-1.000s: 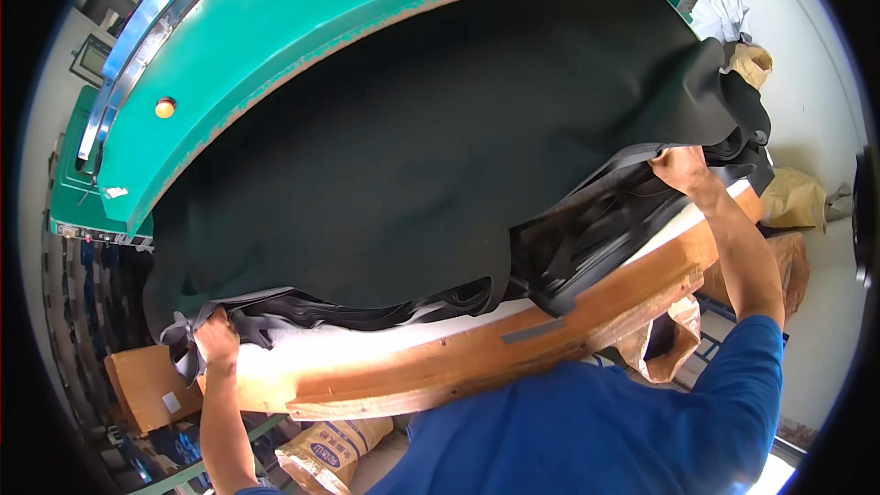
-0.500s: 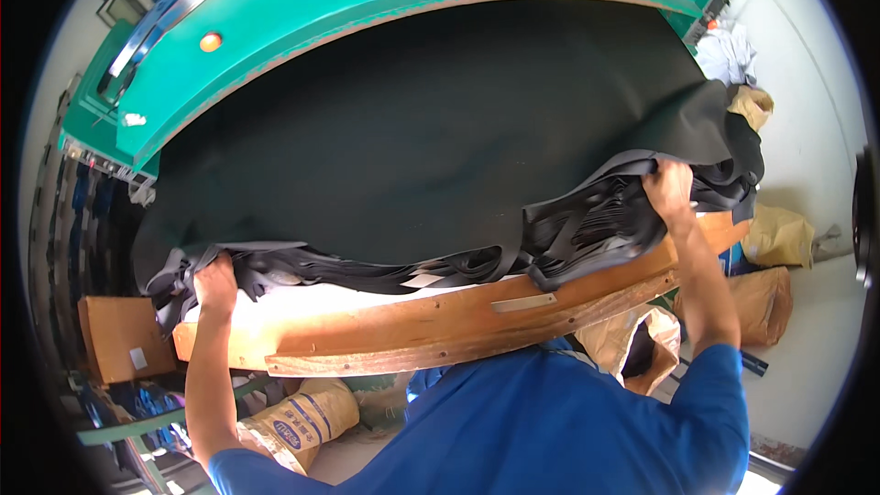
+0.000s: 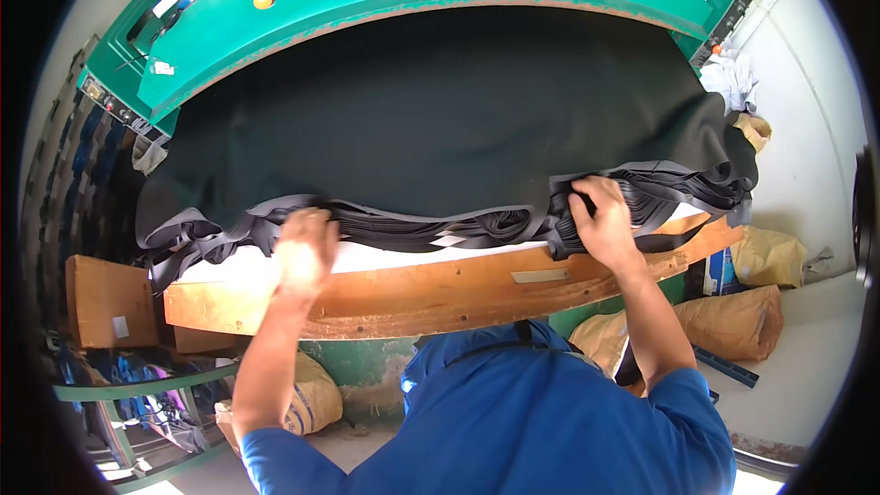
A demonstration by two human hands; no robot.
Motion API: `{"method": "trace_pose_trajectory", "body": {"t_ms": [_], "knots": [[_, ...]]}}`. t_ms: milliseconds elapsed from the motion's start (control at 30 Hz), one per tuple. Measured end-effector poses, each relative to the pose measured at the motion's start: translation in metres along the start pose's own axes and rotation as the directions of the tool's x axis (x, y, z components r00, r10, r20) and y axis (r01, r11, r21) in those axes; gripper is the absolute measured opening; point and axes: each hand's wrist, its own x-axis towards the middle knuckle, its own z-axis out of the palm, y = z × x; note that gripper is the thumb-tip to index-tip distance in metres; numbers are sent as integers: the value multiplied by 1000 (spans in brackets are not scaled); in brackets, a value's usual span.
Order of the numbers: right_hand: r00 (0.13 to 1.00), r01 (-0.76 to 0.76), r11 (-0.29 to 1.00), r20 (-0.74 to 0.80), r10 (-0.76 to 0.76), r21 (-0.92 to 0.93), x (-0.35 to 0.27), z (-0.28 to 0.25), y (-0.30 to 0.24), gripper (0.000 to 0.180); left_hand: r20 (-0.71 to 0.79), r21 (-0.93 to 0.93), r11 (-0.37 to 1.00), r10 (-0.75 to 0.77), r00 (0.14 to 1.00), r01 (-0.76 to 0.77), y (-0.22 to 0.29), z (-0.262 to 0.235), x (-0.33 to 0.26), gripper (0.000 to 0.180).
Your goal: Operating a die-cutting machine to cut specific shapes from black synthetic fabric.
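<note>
As black sheeting covers the table, the right hand, thumb parted from fingers, seemingly arranges the sheeting's near edge; the left hand blurs, grip unclear. The next move likely needs steady hold.

My right hand touches the black sheet along its near edge; my left hand is blurred there.

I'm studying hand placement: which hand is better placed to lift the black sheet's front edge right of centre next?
Probably the right hand: its fingers are at that edge of the black sheet, while the left hand, blurred, is farther off, left of centre.
</note>
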Motion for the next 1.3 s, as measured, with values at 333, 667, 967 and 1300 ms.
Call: {"method": "trace_pose_trajectory", "body": {"t_ms": [333,667,967,1300], "knots": [[958,-61,935,242,152,-350,12,9,0,33,-32,-217,975,32,999,-38,87,15,14,23],[700,-111,987,696,161,-116,-16,-55,-38,26,193,-385,922,33,981,44,166,42,32,53],[785,-462,839,573,236,287,6,-32,-7,19,426,-423,897,73,902,127,171,52,63,39],[690,-709,593,547,473,382,19,-25,14,32,558,-826,213,180,810,522,221,50,45,8]]}}
